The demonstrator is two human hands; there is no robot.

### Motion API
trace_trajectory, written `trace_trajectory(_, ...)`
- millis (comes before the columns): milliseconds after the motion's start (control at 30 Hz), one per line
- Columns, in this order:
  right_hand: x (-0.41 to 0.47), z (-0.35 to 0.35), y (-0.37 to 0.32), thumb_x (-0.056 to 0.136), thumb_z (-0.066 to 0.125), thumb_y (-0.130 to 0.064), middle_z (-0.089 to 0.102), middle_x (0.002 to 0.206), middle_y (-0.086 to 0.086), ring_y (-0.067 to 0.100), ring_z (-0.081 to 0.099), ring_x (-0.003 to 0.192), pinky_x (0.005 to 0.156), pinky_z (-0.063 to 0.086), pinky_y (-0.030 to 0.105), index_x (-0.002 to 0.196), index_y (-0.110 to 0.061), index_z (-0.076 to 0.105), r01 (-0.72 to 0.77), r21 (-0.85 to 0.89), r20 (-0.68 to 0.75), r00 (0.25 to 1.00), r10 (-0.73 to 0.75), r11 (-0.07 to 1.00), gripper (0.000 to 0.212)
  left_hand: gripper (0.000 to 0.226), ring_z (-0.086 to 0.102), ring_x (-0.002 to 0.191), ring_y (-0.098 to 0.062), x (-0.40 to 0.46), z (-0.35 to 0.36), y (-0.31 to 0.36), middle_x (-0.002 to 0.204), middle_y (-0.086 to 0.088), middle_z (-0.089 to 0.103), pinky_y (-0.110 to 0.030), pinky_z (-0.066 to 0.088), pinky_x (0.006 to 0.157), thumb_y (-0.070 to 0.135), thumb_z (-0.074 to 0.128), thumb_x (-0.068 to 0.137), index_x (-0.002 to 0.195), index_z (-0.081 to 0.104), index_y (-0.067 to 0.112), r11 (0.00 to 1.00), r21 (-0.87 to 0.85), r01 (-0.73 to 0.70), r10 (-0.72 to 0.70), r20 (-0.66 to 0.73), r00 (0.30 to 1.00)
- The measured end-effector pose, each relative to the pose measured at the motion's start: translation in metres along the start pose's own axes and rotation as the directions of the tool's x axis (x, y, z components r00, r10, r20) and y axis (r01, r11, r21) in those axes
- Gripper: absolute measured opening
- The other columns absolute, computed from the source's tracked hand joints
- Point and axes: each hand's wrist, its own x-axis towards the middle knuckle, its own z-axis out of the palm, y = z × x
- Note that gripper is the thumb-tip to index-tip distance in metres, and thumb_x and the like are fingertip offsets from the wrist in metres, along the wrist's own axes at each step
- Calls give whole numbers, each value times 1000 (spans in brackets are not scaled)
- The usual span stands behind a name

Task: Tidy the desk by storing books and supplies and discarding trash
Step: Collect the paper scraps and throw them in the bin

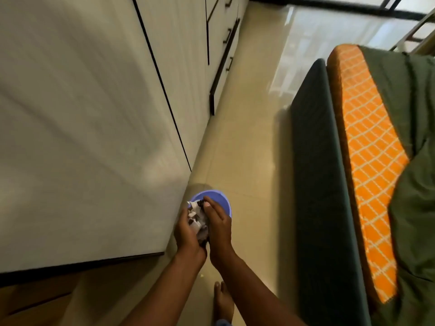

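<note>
A wad of crumpled paper trash (197, 220), white and dark, sits between both my hands. My left hand (186, 234) cups it from the left with curled fingers. My right hand (219, 228) presses against it from the right, thumb on top. Directly below and beyond the hands stands a round blue-purple bin (219, 198) on the tiled floor, beside the wardrobe's base. The hands hide part of the bin's opening.
A tall cream wardrobe (94, 114) with dark handles fills the left. A bed (367, 161) with a dark green frame, orange checked sheet and green blanket runs along the right. Glossy tiled floor (249, 137) lies between them. My bare foot (223, 302) stands below.
</note>
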Motion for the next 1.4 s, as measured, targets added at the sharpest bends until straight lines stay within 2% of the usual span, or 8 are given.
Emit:
trace_trajectory(300,162,-63,120,95,65,-36,73,118,19,36,68,114,107,49,54,123,-7,71,-312,45,-90,945,315,949,40,64,72,109,-38,210,-44,-88,120,-13,74,-54,56,95,58,58,80,127,70,17,960,172,222,-205,-115,972)
trace_trajectory(567,267,-115,217,97,60,-42,74,122,11,31,69,115,100,55,43,132,-13,68,-496,129,-92,856,509,859,46,75,71,107,-41,351,-77,-150,122,-17,72,-51,59,87,63,58,77,135,64,16,914,234,331,-305,-140,942)
trace_trajectory(700,302,-125,237,100,53,-45,74,119,9,28,70,111,96,54,39,124,-15,71,-562,158,1,822,569,812,42,63,70,111,-38,368,-68,-146,122,-18,72,-49,55,91,65,45,96,127,68,16,906,229,354,-342,-91,935)
trace_trajectory(833,324,-127,238,96,56,-56,67,134,13,34,62,125,101,50,44,134,-15,64,-606,178,30,791,611,775,57,54,65,95,-31,372,-61,-135,107,-9,70,-40,51,74,67,41,97,112,67,23,893,295,340,-317,-124,940)
trace_trajectory(967,327,-126,224,93,60,-59,43,151,21,42,45,137,115,41,47,151,-21,41,-612,137,-53,781,623,779,72,37,48,114,-34,366,-54,-124,114,-5,49,-50,47,95,63,46,98,108,52,28,912,238,336,-302,-168,938)
trace_trajectory(1167,327,-123,204,99,55,-55,41,155,21,40,47,138,113,42,47,156,-13,32,-581,96,-42,809,586,808,74,65,56,112,-36,357,-61,-109,158,-11,38,-52,49,88,61,46,99,156,32,32,930,229,288,-270,-107,957)
trace_trajectory(1300,321,-125,204,99,54,-57,49,149,17,36,54,132,110,46,45,151,-12,40,-558,-26,-47,830,556,830,70,63,50,128,-35,342,-71,-106,153,-10,47,-51,43,101,59,44,100,154,40,26,917,272,291,-279,-85,957)
trace_trajectory(1400,306,-126,206,97,57,-56,61,137,13,32,61,124,101,52,41,135,-14,55,-546,-150,-68,837,543,824,57,46,53,125,-32,323,-82,-106,143,-5,57,-49,41,112,57,43,102,131,58,25,894,322,310,-308,-60,950)
